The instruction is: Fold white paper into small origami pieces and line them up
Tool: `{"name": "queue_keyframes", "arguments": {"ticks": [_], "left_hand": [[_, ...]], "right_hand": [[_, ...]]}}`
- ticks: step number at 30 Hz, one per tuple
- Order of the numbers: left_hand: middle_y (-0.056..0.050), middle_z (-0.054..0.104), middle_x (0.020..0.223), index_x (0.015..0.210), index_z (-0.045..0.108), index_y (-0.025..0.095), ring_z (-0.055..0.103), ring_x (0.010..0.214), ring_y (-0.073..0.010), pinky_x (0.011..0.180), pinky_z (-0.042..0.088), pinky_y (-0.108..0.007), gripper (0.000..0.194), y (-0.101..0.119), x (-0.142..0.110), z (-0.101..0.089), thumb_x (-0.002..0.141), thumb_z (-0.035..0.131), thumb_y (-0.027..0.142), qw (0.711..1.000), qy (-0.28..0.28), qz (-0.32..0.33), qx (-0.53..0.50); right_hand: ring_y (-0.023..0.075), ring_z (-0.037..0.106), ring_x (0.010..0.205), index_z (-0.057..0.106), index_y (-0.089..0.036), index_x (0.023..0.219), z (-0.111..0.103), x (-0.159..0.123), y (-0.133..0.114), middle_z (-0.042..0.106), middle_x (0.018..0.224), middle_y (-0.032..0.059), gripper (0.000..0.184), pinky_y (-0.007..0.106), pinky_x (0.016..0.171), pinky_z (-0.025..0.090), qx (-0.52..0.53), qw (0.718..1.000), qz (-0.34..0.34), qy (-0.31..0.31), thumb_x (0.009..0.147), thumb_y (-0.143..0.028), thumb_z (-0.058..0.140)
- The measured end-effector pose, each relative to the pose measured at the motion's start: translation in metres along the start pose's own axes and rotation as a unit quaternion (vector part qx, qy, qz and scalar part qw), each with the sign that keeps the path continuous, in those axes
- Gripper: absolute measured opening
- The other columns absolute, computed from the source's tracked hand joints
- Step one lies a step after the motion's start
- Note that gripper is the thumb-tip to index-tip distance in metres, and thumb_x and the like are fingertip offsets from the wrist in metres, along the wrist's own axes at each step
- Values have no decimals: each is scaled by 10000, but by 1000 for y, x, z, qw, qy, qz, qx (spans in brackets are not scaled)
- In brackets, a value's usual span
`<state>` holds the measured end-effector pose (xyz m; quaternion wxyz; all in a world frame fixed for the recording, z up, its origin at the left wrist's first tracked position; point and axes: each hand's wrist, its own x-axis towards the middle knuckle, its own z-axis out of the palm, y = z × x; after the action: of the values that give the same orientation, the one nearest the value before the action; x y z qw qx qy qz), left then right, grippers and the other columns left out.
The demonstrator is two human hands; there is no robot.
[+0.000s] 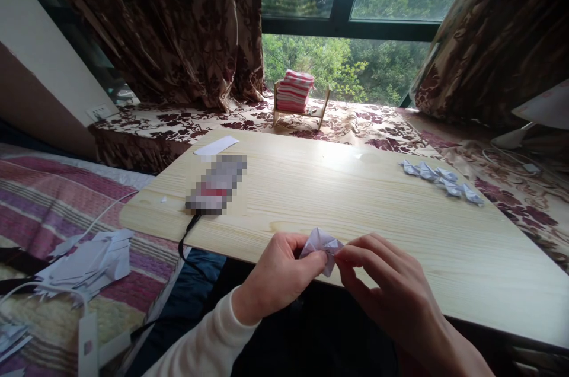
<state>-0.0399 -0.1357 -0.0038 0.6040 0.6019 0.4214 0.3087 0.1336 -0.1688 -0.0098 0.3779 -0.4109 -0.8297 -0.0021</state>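
A small piece of folded white paper (pixel 317 240) is held up over the near edge of the wooden table (pixel 311 187). My left hand (pixel 284 273) grips it from the left, thumb across its front. At its right side, my right hand (pixel 391 282) pinches the paper's edge between thumb and fingertips; the exact contact is partly hidden by the fingers. Several finished-looking folded paper shapes (pixel 440 178) lie in a cluster at the table's right side.
A blurred-out flat object (pixel 217 184) with a black strap and a white paper strip (pixel 216 146) lie on the table's left. Paper sheets (pixel 98 258) and a power strip (pixel 88 341) rest on the bed. A small rack with folded striped cloths (pixel 295 92) stands on the window ledge.
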Motion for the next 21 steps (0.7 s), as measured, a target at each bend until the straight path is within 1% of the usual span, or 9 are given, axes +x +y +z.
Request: {"name": "queue_keyframes", "arguments": {"ticks": [4, 9, 13, 15, 19, 21], "left_hand": [[11, 433, 585, 613, 548, 123, 371, 579, -98, 524, 300, -233, 195, 0, 1, 0, 765, 538, 244, 1000, 1, -2, 2], [10, 449, 600, 629, 570, 119, 380, 586, -96, 531, 304, -229, 181, 0, 0, 0, 765, 543, 235, 1000, 3, 4, -9], [11, 450, 597, 628, 571, 118, 384, 587, -96, 534, 308, -228, 179, -1, 0, 0, 765, 544, 231, 1000, 2, 4, -10], [12, 453, 593, 622, 570, 118, 385, 587, -97, 537, 314, -228, 190, -2, 0, 1, 769, 545, 237, 1000, 4, 2, -10], [14, 461, 579, 605, 564, 120, 390, 580, -95, 540, 322, -226, 197, -1, 1, 0, 769, 550, 229, 1000, 5, 4, -21], [17, 453, 561, 580, 550, 124, 388, 567, -93, 532, 317, -225, 228, 0, 1, 0, 776, 556, 240, 1000, 7, 3, -26]], "right_hand": [[122, 505, 627, 561, -189, 885, 1, -1, 1, 609, 718, 10, 179, 251, 568, 392, -23, 1000, -21, 2, 822, -23, 562], [124, 526, 652, 565, -178, 887, 3, -1, 1, 604, 733, 17, 144, 246, 579, 416, 3, 1000, 18, 20, 814, -55, 583], [122, 520, 632, 568, -180, 854, 3, 1, 1, 592, 709, 10, 135, 243, 563, 406, 12, 1000, 23, 15, 817, -51, 564], [124, 515, 623, 569, -186, 832, 2, 2, 1, 595, 701, 8, 147, 248, 555, 389, 0, 1000, 11, 7, 823, -41, 548], [133, 504, 631, 592, -184, 874, -2, 2, 2, 617, 727, 19, 147, 264, 570, 374, -37, 998, -38, -17, 849, -51, 535], [138, 496, 633, 604, -176, 877, -4, 3, 2, 619, 724, 27, 134, 275, 585, 373, -57, 997, -58, -19, 863, -64, 530]]}}
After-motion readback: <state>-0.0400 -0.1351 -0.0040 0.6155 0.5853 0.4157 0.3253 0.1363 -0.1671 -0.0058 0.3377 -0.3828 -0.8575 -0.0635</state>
